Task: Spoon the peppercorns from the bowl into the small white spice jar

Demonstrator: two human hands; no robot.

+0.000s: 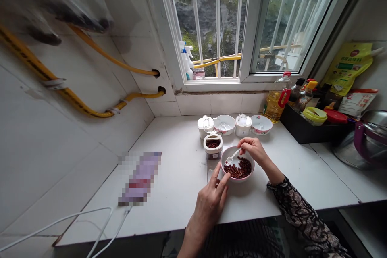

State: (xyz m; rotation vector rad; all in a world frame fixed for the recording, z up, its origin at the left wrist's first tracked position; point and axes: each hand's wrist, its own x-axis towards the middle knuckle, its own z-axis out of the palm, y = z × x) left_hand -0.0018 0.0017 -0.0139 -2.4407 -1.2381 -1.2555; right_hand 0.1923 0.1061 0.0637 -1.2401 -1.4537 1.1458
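Two hands of mine were at the bowl (238,179), a white one with a pink rim, where dark red pieces (240,171) lay mostly along the near and right sides. In my right hand (255,152) the thumb and fingertips were pinched together on the handle of a small white spoon (234,155), above the bowl's far rim. Its scoop slanted down to the left inside the bowl; whether it touched the pieces I could not tell. My left hand (208,202) had its fingers spread apart, fingertips at the bowl's left and near rim, though how firmly they pressed I could not tell. Just left of the bowl and slightly beyond it, an open jar (213,154) held similar pieces. Behind the bowl stood a white jar (243,125); farther back to its right, an oil bottle (275,102).
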